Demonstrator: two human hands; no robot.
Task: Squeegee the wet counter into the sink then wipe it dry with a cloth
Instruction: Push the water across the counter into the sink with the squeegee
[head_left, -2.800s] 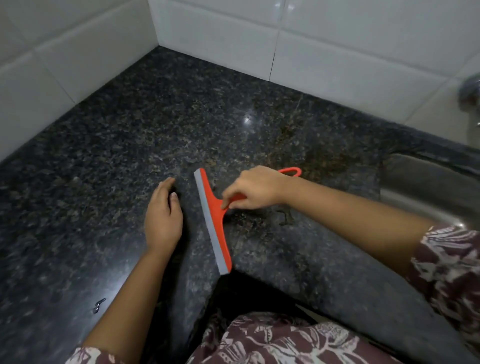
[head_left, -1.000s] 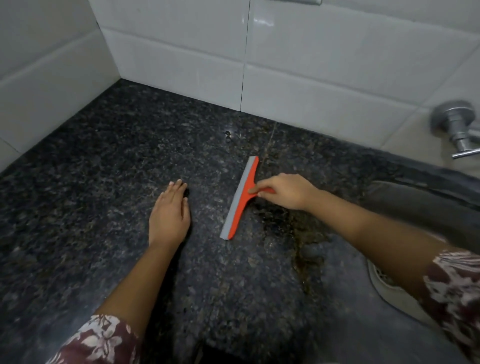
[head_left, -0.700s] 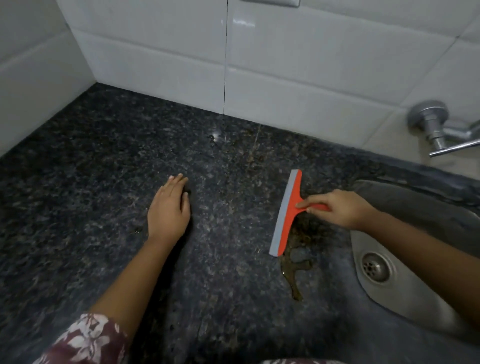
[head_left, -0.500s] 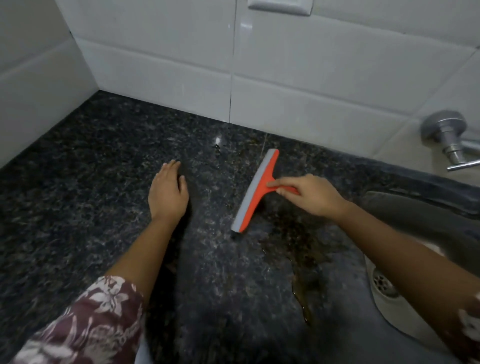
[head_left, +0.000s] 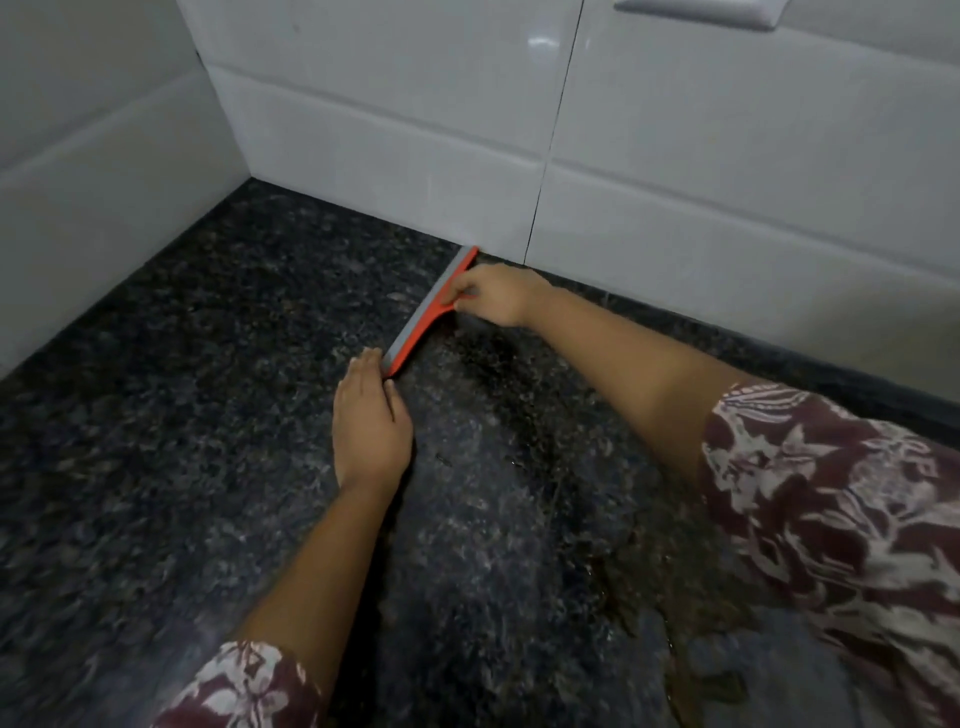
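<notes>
Since a dark wet film (head_left: 519, 405) spreads over the speckled black granite counter (head_left: 182, 415) to the right of the blade, with pooled water (head_left: 691, 670) near the front right edge, the squeegeeing looks only partly done (neither sink nor cloth is in view, so the drying wipe is, I judge, all yet to come). The orange plastic squeegee with a grey rubber blade (head_left: 428, 312) stands on the counter at its back edge, its far tip touching the white tiled wall (head_left: 415, 156) and the blade running diagonally toward the front. The right hand (head_left: 498, 299) reaches across with the arm extended, its fingers (head_left: 465, 288) curled round the handle. The left hand (head_left: 371, 415) lies palm-down on the counter, fingers (head_left: 363, 374) straight and together, their tips just beside the blade's near end.
</notes>
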